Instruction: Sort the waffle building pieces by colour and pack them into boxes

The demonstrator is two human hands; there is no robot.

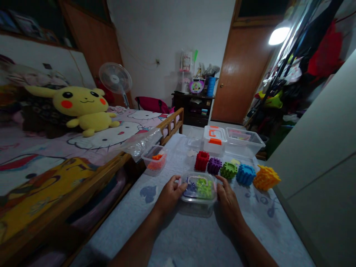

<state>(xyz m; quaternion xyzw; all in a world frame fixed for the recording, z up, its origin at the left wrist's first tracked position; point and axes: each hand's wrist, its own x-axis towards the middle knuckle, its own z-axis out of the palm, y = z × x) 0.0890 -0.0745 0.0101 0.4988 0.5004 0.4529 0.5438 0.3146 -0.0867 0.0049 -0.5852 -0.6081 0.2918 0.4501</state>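
Observation:
A small clear plastic box [198,193] with a lid sits on the table in front of me, with purple and green pieces inside. My left hand [169,194] grips its left side, fingers curled on the rim. My right hand [228,196] grips its right side the same way. Just behind the box stands a row of toothed block cubes: red [201,160], purple [214,165], green [228,170], blue [246,174] and orange [266,177].
A small tub with orange pieces [154,160] stands at the left table edge. A white box with an orange handle [214,139] and a clear tub [243,141] stand at the back. A bed with a yellow plush toy [83,107] lies left; a grey cabinet [314,159] stands right.

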